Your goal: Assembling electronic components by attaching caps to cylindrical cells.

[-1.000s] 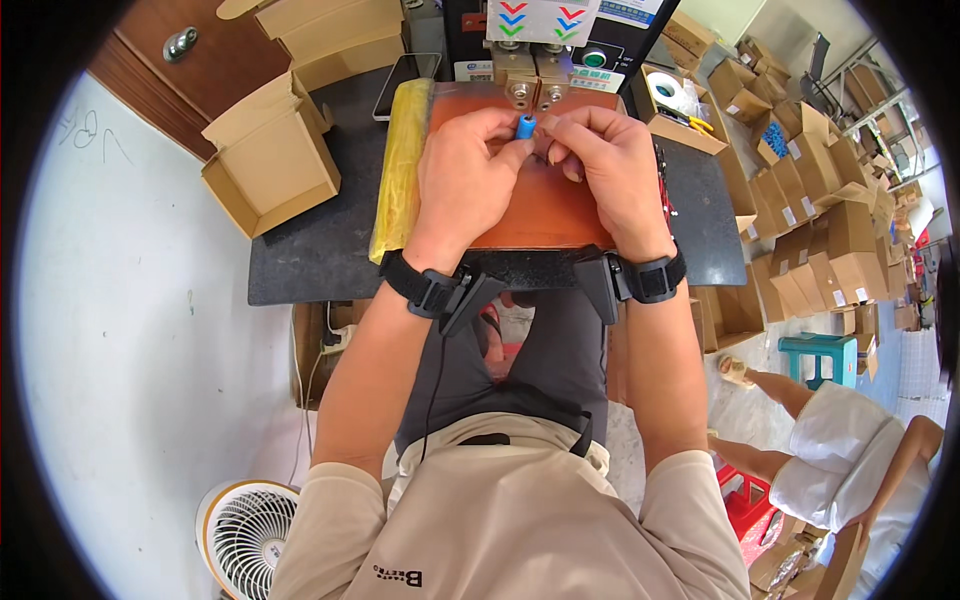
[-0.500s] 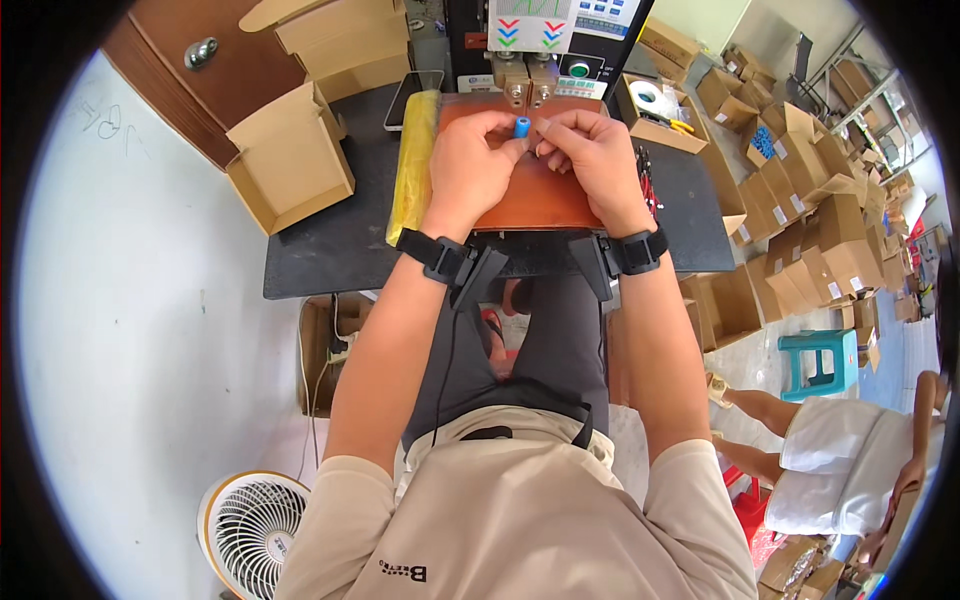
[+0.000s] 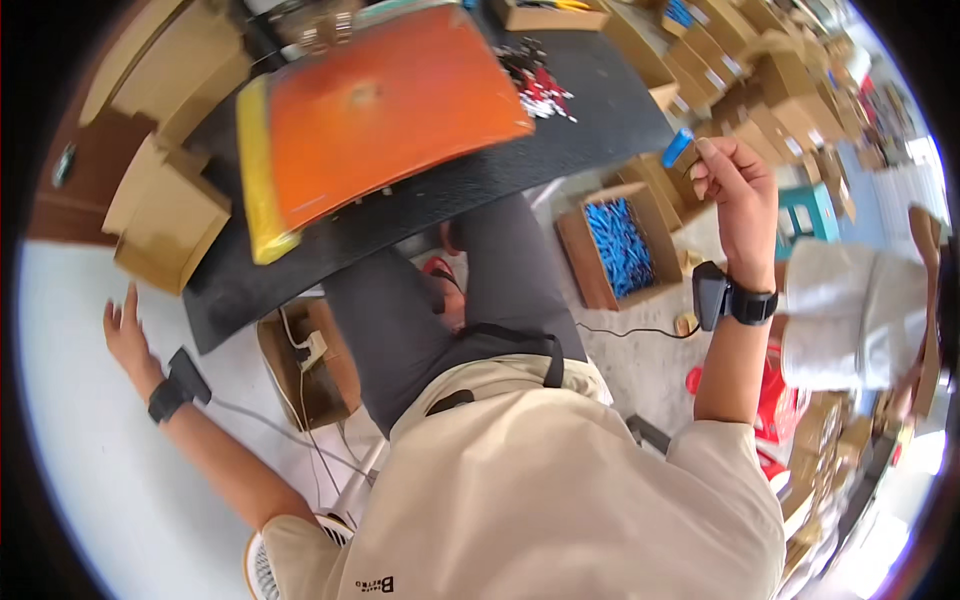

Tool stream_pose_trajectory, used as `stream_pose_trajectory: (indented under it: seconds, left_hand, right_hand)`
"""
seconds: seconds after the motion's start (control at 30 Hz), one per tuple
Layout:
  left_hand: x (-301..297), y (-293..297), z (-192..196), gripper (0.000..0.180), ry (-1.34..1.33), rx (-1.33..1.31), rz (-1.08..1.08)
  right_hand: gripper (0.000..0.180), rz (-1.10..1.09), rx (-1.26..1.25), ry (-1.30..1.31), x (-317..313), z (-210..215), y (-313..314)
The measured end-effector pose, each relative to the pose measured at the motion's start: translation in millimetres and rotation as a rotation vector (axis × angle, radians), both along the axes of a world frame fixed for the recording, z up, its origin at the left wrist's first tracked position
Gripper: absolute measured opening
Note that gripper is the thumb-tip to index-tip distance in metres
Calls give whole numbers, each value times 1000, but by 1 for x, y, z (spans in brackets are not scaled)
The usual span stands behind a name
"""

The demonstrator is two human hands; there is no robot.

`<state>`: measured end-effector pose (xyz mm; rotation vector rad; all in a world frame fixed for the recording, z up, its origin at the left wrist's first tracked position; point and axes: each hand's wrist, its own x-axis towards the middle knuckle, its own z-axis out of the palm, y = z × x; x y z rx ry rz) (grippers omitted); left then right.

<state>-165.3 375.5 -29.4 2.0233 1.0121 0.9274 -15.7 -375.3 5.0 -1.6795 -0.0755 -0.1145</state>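
Note:
My right hand (image 3: 738,190) is raised to the right of the table, its thumb and fingers pinching a small blue cylindrical battery cell (image 3: 677,148). Below and to the left of it, an open cardboard box (image 3: 584,262) on the floor holds many similar blue cells (image 3: 620,245). Far to the left, my left hand (image 3: 128,335) is held out beside the white wall, fingers apart and with nothing in them. An orange mat (image 3: 400,110) lies on the black table (image 3: 610,100), with a yellow wrapped bundle (image 3: 262,180) along its left edge.
Red and black wires (image 3: 540,85) lie right of the mat. A blurred machine (image 3: 318,32) stands behind it. An open carton (image 3: 175,220) sits at the table's left. Under the table is a box with a power strip (image 3: 312,348). A teal stool (image 3: 822,208) and another person's white clothing (image 3: 845,300) are at right.
Both hands have left the mat: my left swung out to the left, and my right went right with a blue cell. The view has turned, showing the box of cells.

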Motion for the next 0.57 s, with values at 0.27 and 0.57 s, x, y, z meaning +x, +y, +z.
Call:
stream_pose_trajectory:
  seconds: [0.27, 0.57]
  left_hand:
    - [30, 4, -17, 52, 447, -139, -172]
    - [48, -110, 17, 27, 247, 473, 85]
  right_hand:
    - [34, -448, -515, 41, -17, -40, -96]
    - [25, -143, -284, 160, 0, -72, -51]
